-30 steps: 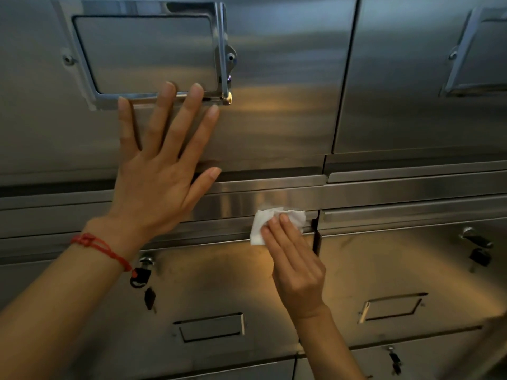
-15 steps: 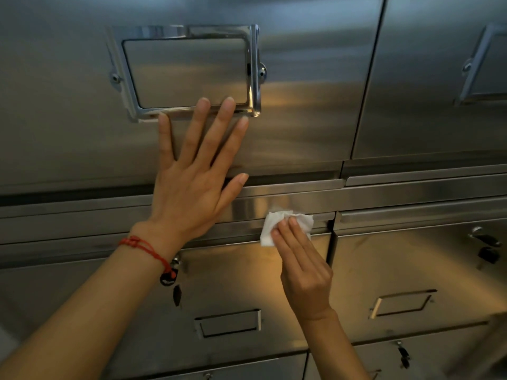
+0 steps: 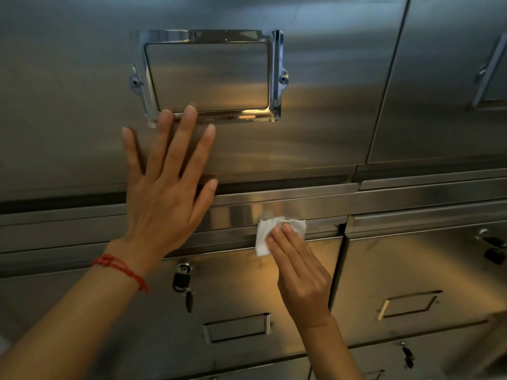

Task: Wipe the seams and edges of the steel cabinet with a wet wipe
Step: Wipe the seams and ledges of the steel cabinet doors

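A person's right hand [image 3: 300,272] presses a crumpled white wet wipe [image 3: 274,231] against the horizontal seam of a stainless steel cabinet [image 3: 329,119], its straight fingertips [image 3: 286,229] pinning the wipe to the top edge of a drawer [image 3: 247,283], just below the folded steel rail that runs across the cabinet front. The wipe sits near the right end of that drawer's upper lip, a little left of the vertical gap dividing it from the neighbouring drawer [image 3: 411,283]. The left hand [image 3: 164,193] lies flat and spread against the large upper door, fingers straight and grasping nothing, with the tips of two fingers touching the lower edge of a chromed label holder [image 3: 274,78] fixed to that door by a screw at each side; the thumb reaches toward the dark gap under the door. A red string bracelet [image 3: 120,267] circles the left wrist. Below that wrist a lock [image 3: 182,268] is set in the drawer front with a dark-headed key [image 3: 181,281] in it and a second key hanging beneath. Smaller label frames [image 3: 237,327] are mounted lower on both drawer fronts, and a second lock with a key [image 3: 491,245] shows at the far right. Warm light reflects off the brushed steel around both hands.
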`<action>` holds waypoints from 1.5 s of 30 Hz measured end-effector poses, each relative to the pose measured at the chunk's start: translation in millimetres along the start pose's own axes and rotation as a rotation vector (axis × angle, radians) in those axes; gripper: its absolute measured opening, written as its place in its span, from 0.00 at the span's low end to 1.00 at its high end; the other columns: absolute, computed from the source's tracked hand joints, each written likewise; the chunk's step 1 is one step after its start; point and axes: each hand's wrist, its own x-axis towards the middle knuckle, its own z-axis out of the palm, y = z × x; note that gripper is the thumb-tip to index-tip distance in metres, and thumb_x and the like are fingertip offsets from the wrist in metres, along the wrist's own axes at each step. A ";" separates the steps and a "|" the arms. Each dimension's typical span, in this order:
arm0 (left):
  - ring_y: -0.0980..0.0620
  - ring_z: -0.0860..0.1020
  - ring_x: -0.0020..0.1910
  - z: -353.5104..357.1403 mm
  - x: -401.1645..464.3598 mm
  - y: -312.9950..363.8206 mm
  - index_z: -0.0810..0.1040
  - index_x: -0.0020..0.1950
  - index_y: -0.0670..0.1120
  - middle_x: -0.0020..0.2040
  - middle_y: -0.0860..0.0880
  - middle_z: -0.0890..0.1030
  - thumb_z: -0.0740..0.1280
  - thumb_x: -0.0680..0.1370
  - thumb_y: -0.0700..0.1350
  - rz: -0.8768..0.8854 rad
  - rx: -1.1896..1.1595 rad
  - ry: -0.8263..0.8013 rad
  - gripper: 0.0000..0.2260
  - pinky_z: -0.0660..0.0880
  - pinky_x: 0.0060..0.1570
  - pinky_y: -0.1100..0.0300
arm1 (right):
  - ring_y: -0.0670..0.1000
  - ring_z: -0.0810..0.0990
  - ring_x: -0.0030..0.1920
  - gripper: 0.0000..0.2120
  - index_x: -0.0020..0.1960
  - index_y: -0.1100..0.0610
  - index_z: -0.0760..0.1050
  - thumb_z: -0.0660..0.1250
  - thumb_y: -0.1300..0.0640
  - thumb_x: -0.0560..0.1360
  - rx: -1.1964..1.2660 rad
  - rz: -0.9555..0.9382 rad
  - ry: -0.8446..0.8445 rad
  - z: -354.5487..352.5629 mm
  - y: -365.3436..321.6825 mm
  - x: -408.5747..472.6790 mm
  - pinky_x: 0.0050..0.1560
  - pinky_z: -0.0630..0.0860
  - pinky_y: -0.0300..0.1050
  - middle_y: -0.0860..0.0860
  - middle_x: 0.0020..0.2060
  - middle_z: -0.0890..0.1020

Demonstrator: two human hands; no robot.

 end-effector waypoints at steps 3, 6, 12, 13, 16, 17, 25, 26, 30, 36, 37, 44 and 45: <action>0.51 0.36 0.74 3.0 -0.9 -2.3 0.47 0.76 0.47 0.75 0.44 0.50 0.50 0.81 0.55 0.017 0.051 -0.024 0.27 0.34 0.69 0.44 | 0.54 0.76 0.60 0.10 0.57 0.62 0.76 0.65 0.61 0.76 0.005 0.072 0.021 6.0 -11.1 -2.4 0.61 0.73 0.50 0.58 0.58 0.77; 0.50 0.35 0.74 4.9 -1.3 -3.1 0.46 0.77 0.47 0.75 0.44 0.50 0.49 0.82 0.56 0.027 0.074 -0.023 0.27 0.35 0.69 0.42 | 0.54 0.77 0.61 0.10 0.57 0.62 0.77 0.65 0.61 0.77 0.034 0.060 0.017 14.0 -25.2 -1.5 0.61 0.73 0.49 0.57 0.58 0.78; 0.50 0.35 0.74 3.9 -1.9 -3.1 0.46 0.77 0.46 0.75 0.44 0.49 0.49 0.82 0.56 0.028 0.063 -0.020 0.27 0.37 0.69 0.41 | 0.54 0.76 0.61 0.10 0.57 0.62 0.78 0.67 0.62 0.76 0.007 0.025 -0.014 8.4 -14.3 -0.9 0.61 0.74 0.50 0.57 0.58 0.78; 0.50 0.34 0.74 3.7 -2.1 -2.6 0.46 0.77 0.47 0.75 0.44 0.49 0.49 0.82 0.56 0.027 0.062 -0.022 0.27 0.36 0.69 0.41 | 0.54 0.76 0.61 0.11 0.57 0.62 0.77 0.67 0.63 0.75 -0.001 0.049 -0.007 7.8 -14.3 -1.8 0.61 0.74 0.51 0.57 0.58 0.77; 0.49 0.34 0.73 3.1 -2.8 -2.8 0.46 0.77 0.46 0.76 0.46 0.46 0.48 0.81 0.57 0.032 0.075 -0.027 0.27 0.36 0.69 0.40 | 0.55 0.76 0.61 0.10 0.57 0.62 0.76 0.65 0.62 0.77 0.013 0.122 0.027 12.3 -26.0 -1.7 0.63 0.72 0.48 0.58 0.58 0.77; 0.49 0.34 0.73 3.0 -2.6 -3.1 0.45 0.77 0.47 0.76 0.48 0.44 0.48 0.81 0.57 0.033 0.076 -0.027 0.27 0.36 0.69 0.40 | 0.55 0.76 0.61 0.09 0.57 0.62 0.76 0.63 0.62 0.78 0.028 0.120 0.024 15.2 -31.6 -0.7 0.64 0.71 0.47 0.58 0.58 0.77; 0.50 0.35 0.73 2.8 -2.6 -3.2 0.45 0.76 0.47 0.75 0.46 0.47 0.49 0.81 0.57 0.027 0.048 -0.042 0.28 0.37 0.69 0.40 | 0.54 0.76 0.61 0.10 0.57 0.62 0.76 0.64 0.62 0.77 0.006 0.050 -0.017 10.0 -19.7 0.1 0.61 0.74 0.51 0.57 0.58 0.77; 0.50 0.35 0.73 2.8 -2.6 -2.8 0.45 0.76 0.47 0.75 0.45 0.48 0.49 0.81 0.57 0.026 0.045 -0.044 0.28 0.37 0.69 0.40 | 0.54 0.76 0.61 0.10 0.57 0.62 0.76 0.64 0.62 0.77 -0.010 0.084 -0.001 8.8 -18.3 -1.3 0.60 0.74 0.51 0.58 0.58 0.77; 0.50 0.35 0.73 3.5 -2.5 -2.9 0.46 0.77 0.47 0.75 0.45 0.48 0.49 0.81 0.57 0.028 0.051 -0.036 0.28 0.37 0.69 0.40 | 0.55 0.76 0.61 0.10 0.57 0.63 0.76 0.63 0.63 0.77 0.009 0.132 0.021 13.3 -28.5 -2.0 0.61 0.74 0.50 0.58 0.58 0.77; 0.49 0.35 0.74 6.5 -3.0 -3.6 0.46 0.77 0.47 0.75 0.45 0.49 0.50 0.81 0.57 0.029 0.067 -0.010 0.28 0.34 0.69 0.42 | 0.53 0.76 0.61 0.09 0.57 0.62 0.77 0.64 0.62 0.78 0.021 -0.003 -0.037 8.8 -18.8 2.2 0.62 0.73 0.48 0.58 0.58 0.78; 0.49 0.35 0.74 6.6 -3.1 -3.7 0.46 0.77 0.47 0.75 0.45 0.49 0.50 0.81 0.57 0.029 0.069 -0.010 0.28 0.34 0.69 0.42 | 0.54 0.76 0.61 0.10 0.57 0.62 0.77 0.64 0.63 0.77 0.009 0.019 -0.029 5.6 -14.3 1.2 0.61 0.74 0.49 0.58 0.58 0.78; 0.49 0.36 0.74 7.6 -3.1 -4.0 0.45 0.77 0.47 0.75 0.45 0.49 0.49 0.81 0.58 0.035 0.075 -0.009 0.28 0.35 0.69 0.41 | 0.54 0.77 0.61 0.10 0.58 0.62 0.76 0.63 0.62 0.78 0.040 0.068 -0.016 8.5 -21.1 -0.7 0.61 0.74 0.49 0.58 0.58 0.78; 0.49 0.36 0.74 7.7 -3.2 -4.0 0.45 0.77 0.47 0.75 0.45 0.49 0.49 0.81 0.58 0.037 0.074 -0.010 0.28 0.35 0.69 0.41 | 0.54 0.76 0.61 0.10 0.58 0.62 0.76 0.64 0.62 0.78 0.040 0.036 -0.036 7.6 -17.6 -0.8 0.62 0.73 0.48 0.58 0.58 0.77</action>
